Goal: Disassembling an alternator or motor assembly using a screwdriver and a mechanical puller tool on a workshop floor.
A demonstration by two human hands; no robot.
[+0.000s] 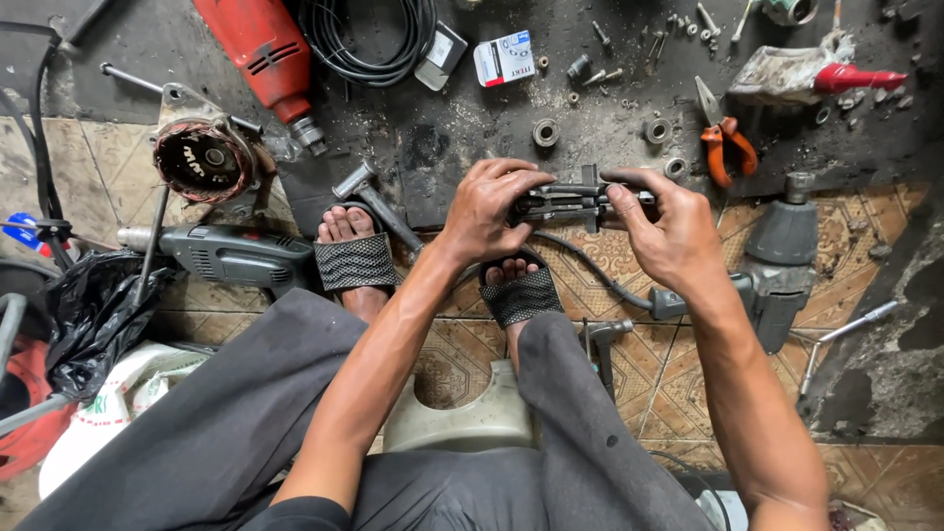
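— What stays out of sight here?

— Fingers of the left hand [489,208] and right hand [669,231] cover much of the dark metal tool [570,202]; its kind is unclear.

— And at the edges?

— The red power tool [261,49] is cut by the top edge, the black cable coil [379,39] too. Small bolts [688,25] are too tiny to tell apart.

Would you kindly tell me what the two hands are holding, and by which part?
Both grip a dark metal tool: the left hand by its left end, the right hand by its right end.
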